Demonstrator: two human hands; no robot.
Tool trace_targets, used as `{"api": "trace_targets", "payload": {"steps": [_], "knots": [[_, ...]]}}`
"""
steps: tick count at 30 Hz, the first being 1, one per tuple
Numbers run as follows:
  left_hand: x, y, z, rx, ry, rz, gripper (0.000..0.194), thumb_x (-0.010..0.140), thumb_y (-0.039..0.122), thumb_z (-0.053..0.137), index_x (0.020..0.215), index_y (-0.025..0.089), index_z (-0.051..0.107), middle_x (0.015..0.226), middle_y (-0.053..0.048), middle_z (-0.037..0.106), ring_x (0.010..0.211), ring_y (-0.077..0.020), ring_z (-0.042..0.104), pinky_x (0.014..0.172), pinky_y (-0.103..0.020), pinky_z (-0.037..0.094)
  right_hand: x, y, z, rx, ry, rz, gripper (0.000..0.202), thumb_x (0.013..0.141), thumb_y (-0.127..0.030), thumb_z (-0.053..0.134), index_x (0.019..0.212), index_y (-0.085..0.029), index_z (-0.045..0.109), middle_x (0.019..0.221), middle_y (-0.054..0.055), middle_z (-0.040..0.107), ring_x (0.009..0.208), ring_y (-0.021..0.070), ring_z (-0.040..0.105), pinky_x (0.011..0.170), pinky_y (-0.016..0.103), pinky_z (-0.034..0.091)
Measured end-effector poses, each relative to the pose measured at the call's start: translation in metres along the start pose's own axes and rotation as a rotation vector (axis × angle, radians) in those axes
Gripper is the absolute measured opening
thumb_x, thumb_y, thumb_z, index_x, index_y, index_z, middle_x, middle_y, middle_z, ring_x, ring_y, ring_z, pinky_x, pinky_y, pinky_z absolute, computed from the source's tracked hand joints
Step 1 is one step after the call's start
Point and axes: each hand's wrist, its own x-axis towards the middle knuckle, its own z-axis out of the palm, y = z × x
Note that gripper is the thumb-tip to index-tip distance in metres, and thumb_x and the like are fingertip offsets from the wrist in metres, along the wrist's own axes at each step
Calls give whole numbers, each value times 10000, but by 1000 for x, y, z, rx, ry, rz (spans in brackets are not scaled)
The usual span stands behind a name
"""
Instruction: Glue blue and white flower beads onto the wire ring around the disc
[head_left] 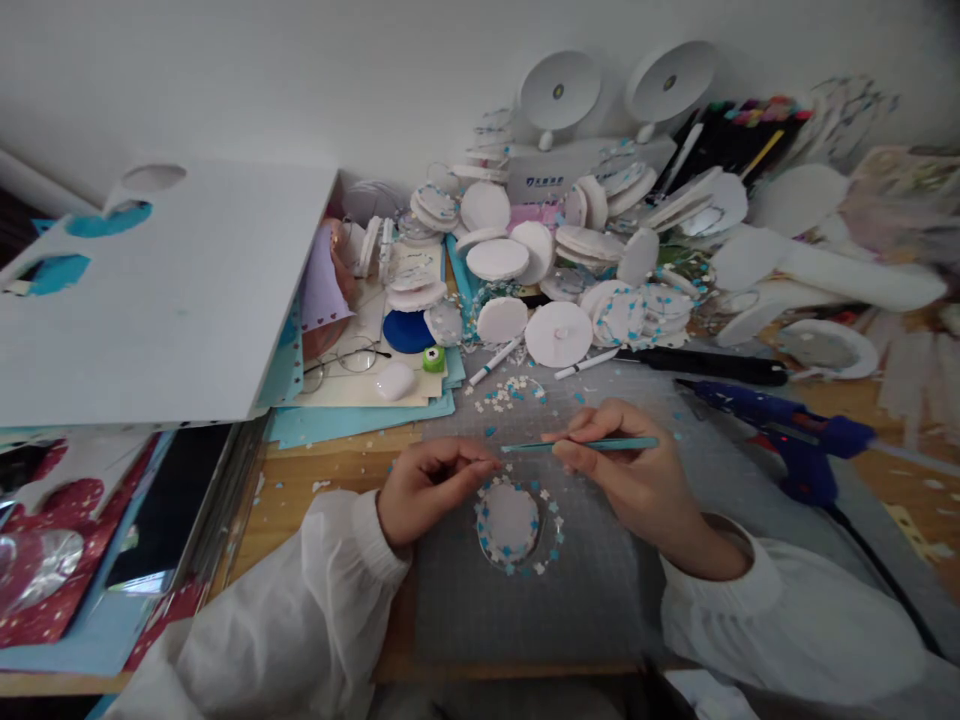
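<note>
Thumb and forefinger of my left hand (pixel 437 487) are pinched together at the upper edge of a ring of small white and blue pieces (pixel 558 535); what lies between the fingertips is too small to make out. My right hand (pixel 626 475) holds teal tweezers (pixel 607 444), their tips pointing left, close to the left fingertips. Just below, a round white disc (pixel 510 520) rimmed with blue and white pieces lies on the grey cutting mat (pixel 600 600). Loose small white and blue pieces (pixel 510 396) are scattered on the mat beyond my hands.
White round discs (pixel 559 334) are heaped at the back. A blue glue gun (pixel 806 440) lies at the right, its cable running toward the front. Glasses (pixel 358 354) and a green punch (pixel 433 359) sit left of centre. A large white board (pixel 165 310) fills the left.
</note>
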Motion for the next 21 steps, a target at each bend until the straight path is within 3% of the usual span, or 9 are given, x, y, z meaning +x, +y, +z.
{"api": "trace_targets", "payload": {"steps": [2, 6, 9, 13, 15, 17, 21], "knots": [[-1, 2, -1, 6, 3, 15, 376, 814, 455, 588, 786, 109, 733, 493, -2, 520, 448, -83, 382, 426, -201, 286, -1, -4, 0, -89, 23, -94, 141, 718, -176, 711, 696, -207, 574, 719, -2, 659, 697, 148, 689, 550, 225, 540], [-6, 3, -4, -5, 4, 29, 434, 814, 510, 569, 779, 119, 752, 470, 0, 497, 422, -79, 373, 399, -204, 264, -7, -20, 4, -372, 25, -423, 178, 721, -86, 684, 779, -222, 585, 764, 0, 686, 717, 142, 683, 617, 256, 548], [-9, 0, -6, -112, -38, 4, 478, 823, 546, 534, 754, 124, 747, 395, 34, 397, 376, -72, 322, 399, -217, 239, -11, -37, 13, -644, -118, -729, 181, 768, -76, 616, 867, -226, 599, 826, 23, 721, 675, 129, 668, 598, 255, 552], [-11, -4, -6, -301, -89, -7, 554, 793, 594, 540, 490, 136, 610, 348, 44, 349, 343, -57, 285, 398, -220, 227, -14, -56, 29, -947, -325, -1067, 128, 830, -141, 543, 788, -215, 639, 897, 75, 728, 730, 160, 663, 627, 278, 561], [-12, -2, -5, -370, -100, -32, 559, 780, 581, 565, 438, 140, 551, 329, 50, 330, 325, -48, 265, 382, -215, 195, -16, -60, 38, -1017, -418, -1116, 133, 843, -193, 533, 768, -210, 641, 921, 98, 719, 774, 195, 657, 640, 317, 565], [-13, 1, -4, -427, -100, -71, 510, 776, 556, 587, 489, 134, 594, 321, 64, 313, 309, -39, 232, 371, -211, 154, -18, -61, 47, -1049, -474, -1122, 148, 850, -187, 512, 775, -207, 638, 924, 106, 714, 782, 218, 651, 622, 343, 567], [-15, 6, -1, -492, -77, -119, 437, 738, 525, 642, 556, 128, 623, 314, 85, 292, 304, -30, 186, 369, -210, 107, -22, -59, 59, -1081, -420, -1019, 246, 850, -116, 465, 707, -210, 642, 854, 73, 717, 711, 200, 644, 577, 322, 565]]}}
